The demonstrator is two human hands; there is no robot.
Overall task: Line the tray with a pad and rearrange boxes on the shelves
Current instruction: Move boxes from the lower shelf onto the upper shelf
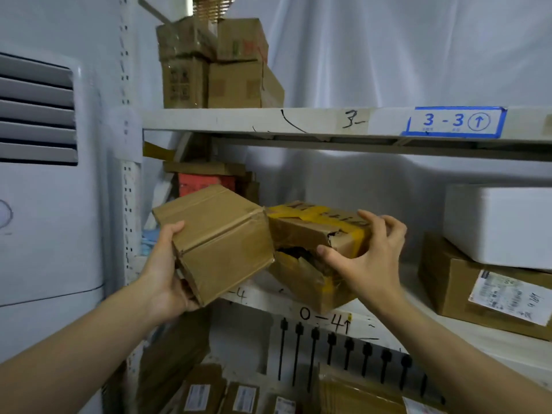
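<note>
Holding a plain taped carton (215, 243) tilted in the air in front of the middle shelf (298, 309), the left hand (167, 273) cups its lower corner from beneath, thumb pressed on the front face; fingers clenched on it. Tilt probably comes from the one-handed, underneath grip.

Right hand (367, 258) spans the torn box with yellow tape (316, 252), thumb at the ripped opening, fingers (388, 225) curled over its far top edge — grasping it. This box sits on the shelf edge, touching the held carton's right side. Judging by the grip, it is being steadied or shifted to make room.

Further right on the same shelf: white foam box (501, 222) stacked on a labelled brown carton (478, 291), well apart from the hands. Behind, a red box (206, 183) under flat cardboard.

Upper shelf (328, 121), marked 3-3, carries stacked cartons (215, 64) at its left end. Lower level holds small labelled parcels (221, 398).

No tray or pad in view.
</note>
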